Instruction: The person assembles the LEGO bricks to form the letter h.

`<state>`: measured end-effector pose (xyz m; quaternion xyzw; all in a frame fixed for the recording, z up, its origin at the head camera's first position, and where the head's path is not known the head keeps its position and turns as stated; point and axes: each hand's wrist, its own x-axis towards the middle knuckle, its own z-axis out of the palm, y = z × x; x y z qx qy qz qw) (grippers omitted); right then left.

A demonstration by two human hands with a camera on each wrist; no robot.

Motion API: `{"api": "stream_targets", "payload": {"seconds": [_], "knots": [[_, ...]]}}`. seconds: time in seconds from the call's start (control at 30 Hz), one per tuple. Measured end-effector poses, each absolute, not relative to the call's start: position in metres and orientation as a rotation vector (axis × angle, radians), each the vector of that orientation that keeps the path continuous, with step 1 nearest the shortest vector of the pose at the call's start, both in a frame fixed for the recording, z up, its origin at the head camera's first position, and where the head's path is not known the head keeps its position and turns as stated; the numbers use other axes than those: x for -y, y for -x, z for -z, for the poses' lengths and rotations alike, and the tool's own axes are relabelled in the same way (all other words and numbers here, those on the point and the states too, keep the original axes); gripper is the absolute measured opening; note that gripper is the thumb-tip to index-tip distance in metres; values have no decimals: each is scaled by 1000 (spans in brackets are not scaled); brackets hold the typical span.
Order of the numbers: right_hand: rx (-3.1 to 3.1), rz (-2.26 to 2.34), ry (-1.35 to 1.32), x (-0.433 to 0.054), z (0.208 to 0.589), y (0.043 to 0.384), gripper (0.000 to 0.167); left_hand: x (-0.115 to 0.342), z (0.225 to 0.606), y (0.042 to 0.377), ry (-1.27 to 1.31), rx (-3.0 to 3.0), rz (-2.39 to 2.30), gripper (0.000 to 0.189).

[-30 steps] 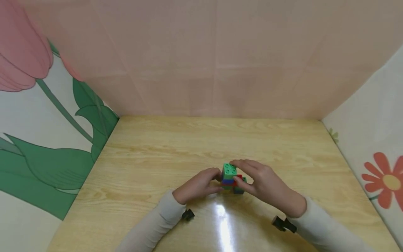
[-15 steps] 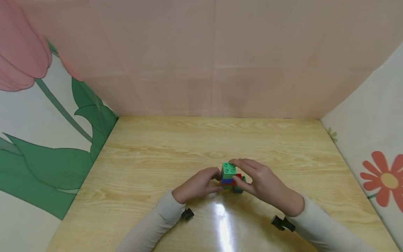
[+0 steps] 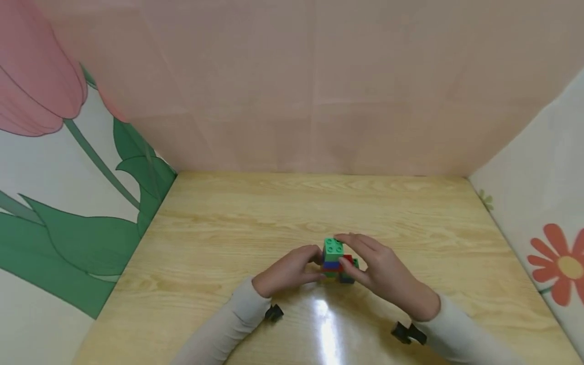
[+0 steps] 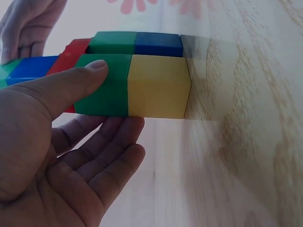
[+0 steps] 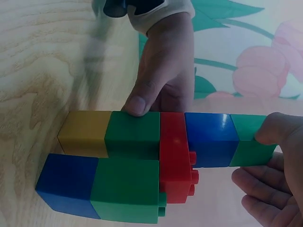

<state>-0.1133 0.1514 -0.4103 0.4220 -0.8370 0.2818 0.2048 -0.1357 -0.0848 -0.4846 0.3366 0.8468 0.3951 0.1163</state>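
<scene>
A stack of toy building bricks stands on the table between the hands. Its column has a yellow brick (image 4: 160,90) at the base, a green brick (image 4: 106,97) on that, then a red brick (image 5: 173,151), a blue brick (image 5: 210,139) and a green top brick (image 3: 333,247). Beside it is a shorter column, a dark blue brick (image 5: 66,184) under a green brick (image 5: 125,189) with studs showing. My left hand (image 3: 289,269) grips the lower green brick, thumb on its near face. With thumb and fingers, my right hand (image 3: 388,268) pinches the green top brick.
The wooden table (image 3: 237,218) runs back to a plain pinkish backdrop (image 3: 292,101). Floral panels stand at both sides, a tulip panel (image 3: 100,172) at left and a red-flower panel (image 3: 538,203) at right. Each wrist carries a small black mount.
The head view has shifted slightly. Both hands keep their hold on the brick stack, which looks the same as before.
</scene>
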Motion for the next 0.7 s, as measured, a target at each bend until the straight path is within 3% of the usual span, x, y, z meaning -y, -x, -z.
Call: {"api": "stream_targets", "payload": {"seconds": [0.3,0.57,0.7], "knots": [[2354,-834,-1191,-155,408,112,55,90,481,134,-946,-2505,-1104,34],[2420,-785,-1100,-176,410,112,68,105,465,130,-869,-2526,-1162,63],[2464,-780,-1066,-186,417,110,69,112,461,123,-878,-2512,-1232,59]]}}
